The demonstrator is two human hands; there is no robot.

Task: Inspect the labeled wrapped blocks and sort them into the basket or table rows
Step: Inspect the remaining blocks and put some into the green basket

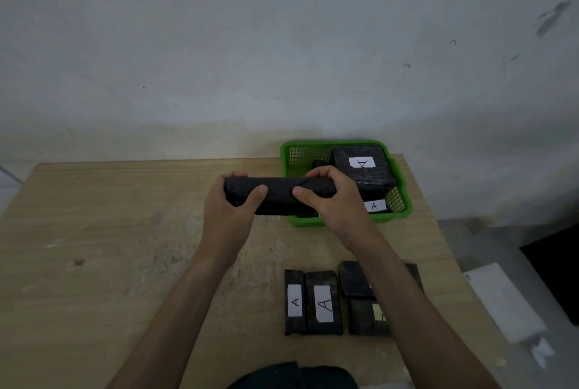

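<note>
Both hands hold one long black wrapped block (279,195) level above the table, just left of the green basket (402,200). My left hand (228,210) grips its left end and my right hand (335,200) grips its right end. No label shows on the side facing me. Inside the basket lie a large black block with a white "A" label (362,163) and another labeled "A" (374,205) near the front wall. Near the table's front lie two black blocks labeled "A" (295,301) (323,302) side by side, with more black blocks (357,279) partly hidden under my right forearm.
The wooden table (109,247) ends close to a grey wall behind the basket. Its right edge runs diagonally past my right arm; white objects (501,301) lie on the floor beyond it. A dark cloth (291,376) sits at the table's near edge.
</note>
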